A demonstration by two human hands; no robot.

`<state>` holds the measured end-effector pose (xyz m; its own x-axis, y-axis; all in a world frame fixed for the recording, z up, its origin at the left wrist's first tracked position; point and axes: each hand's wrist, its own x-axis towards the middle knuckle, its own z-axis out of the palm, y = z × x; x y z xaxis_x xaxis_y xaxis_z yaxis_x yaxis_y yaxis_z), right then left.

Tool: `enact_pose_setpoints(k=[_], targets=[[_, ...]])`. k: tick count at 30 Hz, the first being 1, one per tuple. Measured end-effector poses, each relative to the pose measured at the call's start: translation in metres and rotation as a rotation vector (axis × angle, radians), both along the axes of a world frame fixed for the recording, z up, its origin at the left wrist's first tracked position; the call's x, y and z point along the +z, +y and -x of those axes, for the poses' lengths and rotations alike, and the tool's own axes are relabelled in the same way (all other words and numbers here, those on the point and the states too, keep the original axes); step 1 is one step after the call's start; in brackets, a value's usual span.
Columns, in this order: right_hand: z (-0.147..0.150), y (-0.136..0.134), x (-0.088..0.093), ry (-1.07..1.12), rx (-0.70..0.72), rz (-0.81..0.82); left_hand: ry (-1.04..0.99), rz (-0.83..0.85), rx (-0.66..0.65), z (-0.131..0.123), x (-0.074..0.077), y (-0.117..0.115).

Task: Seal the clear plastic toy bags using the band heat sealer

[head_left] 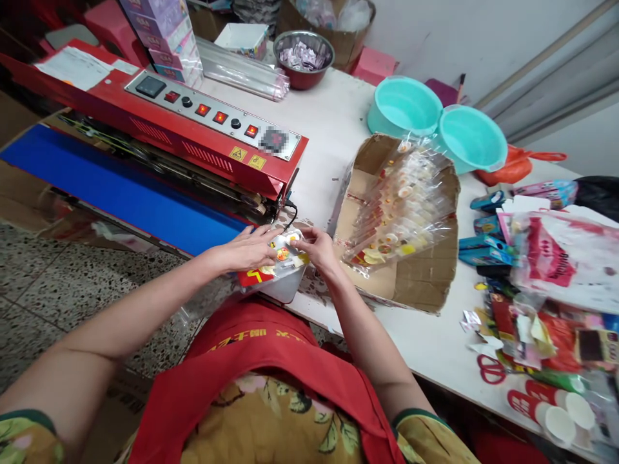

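A clear plastic packet [283, 256] with food-shaped pieces, red and yellow printing and an egg-like piece lies over a whitish plastic tub [285, 287] in front of me. My left hand [249, 249] rests on the packet's left side, fingers stretched out across it; its thumb is hidden. At the packet's right edge, my right hand [316, 249] is closed, pinching it between thumb and fingers. Just beyond my hands is the near end of a red bag-sealing machine [193, 132], its switches lit, with a blue conveyor belt [120, 193] running to the left.
A cardboard box [425, 277] of similar clear packets stands right of my hands. Behind it are two turquoise basins [406, 103]. A metal bowl [304, 55] of sachets sits at the back. Red scissors [491, 369], paper cups [558, 422] and wrappers crowd the right. A black cable [291, 209] hangs by the machine.
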<state>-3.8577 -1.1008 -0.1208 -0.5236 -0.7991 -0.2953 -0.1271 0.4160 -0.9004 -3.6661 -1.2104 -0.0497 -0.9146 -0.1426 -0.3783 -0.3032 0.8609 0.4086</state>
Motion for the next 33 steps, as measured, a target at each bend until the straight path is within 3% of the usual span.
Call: enact_pose_setpoints(k=[4,13,22,25,33], targets=[[0.002,0.002,-0.001,-0.017,-0.012,0.006,0.028,0.069,0.064,-0.001,-0.004,0.002],[0.004,0.001,-0.005,0.023,-0.016,-0.041,0.005,-0.231,-0.031,-0.008,-0.017,-0.031],[0.003,0.000,-0.007,0.016,-0.035,-0.016,0.136,0.008,-0.058,-0.015,-0.029,-0.020],[0.003,-0.001,-0.004,0.007,-0.028,-0.004,0.139,0.041,-0.089,-0.016,-0.026,-0.021],[0.002,0.000,0.003,-0.020,0.000,0.009,0.042,-0.065,-0.157,-0.006,-0.004,-0.038]])
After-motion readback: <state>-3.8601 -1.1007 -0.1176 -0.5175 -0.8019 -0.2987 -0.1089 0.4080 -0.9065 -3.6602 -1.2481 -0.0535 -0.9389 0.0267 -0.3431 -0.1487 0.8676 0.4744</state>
